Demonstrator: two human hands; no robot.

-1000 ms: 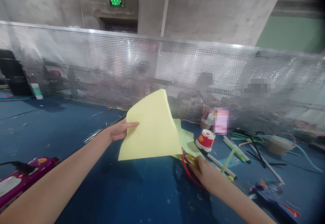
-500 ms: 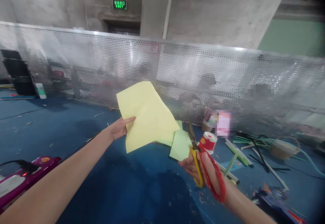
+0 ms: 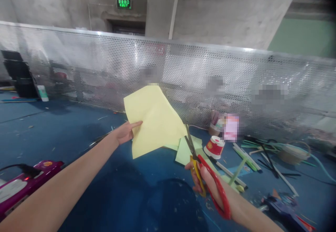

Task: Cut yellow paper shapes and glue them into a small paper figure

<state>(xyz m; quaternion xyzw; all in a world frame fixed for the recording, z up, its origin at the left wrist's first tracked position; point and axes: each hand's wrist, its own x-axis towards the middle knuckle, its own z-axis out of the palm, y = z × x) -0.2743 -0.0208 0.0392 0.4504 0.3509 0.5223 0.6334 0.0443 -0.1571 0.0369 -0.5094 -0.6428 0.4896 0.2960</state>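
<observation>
My left hand (image 3: 126, 132) pinches a large yellow sheet of paper (image 3: 154, 120) at its left edge, with one finger stretched across its face. In my right hand (image 3: 202, 176) is a pair of scissors (image 3: 193, 149) with one red and one yellow handle. Their blades are parted, and the tips are at the right corner of the yellow sheet; I cannot tell if the paper lies between them. Below and behind that corner, pale green paper (image 3: 184, 150) lies on the blue surface. A red and white paper cup (image 3: 214, 147) stands upside down right of the scissors.
A perforated metal screen (image 3: 105, 67) runs along the back. On the right lie strips and sticks (image 3: 244, 155), a basket-like container (image 3: 292, 153) and a dark blue tool (image 3: 286, 211). A purple power strip (image 3: 39, 179) with a plugged-in cord is at left.
My right hand has brought the scissors left and toward the yellow sheet's right corner, and their blades now look wider apart. The sheet and my left hand have shifted slightly right.
</observation>
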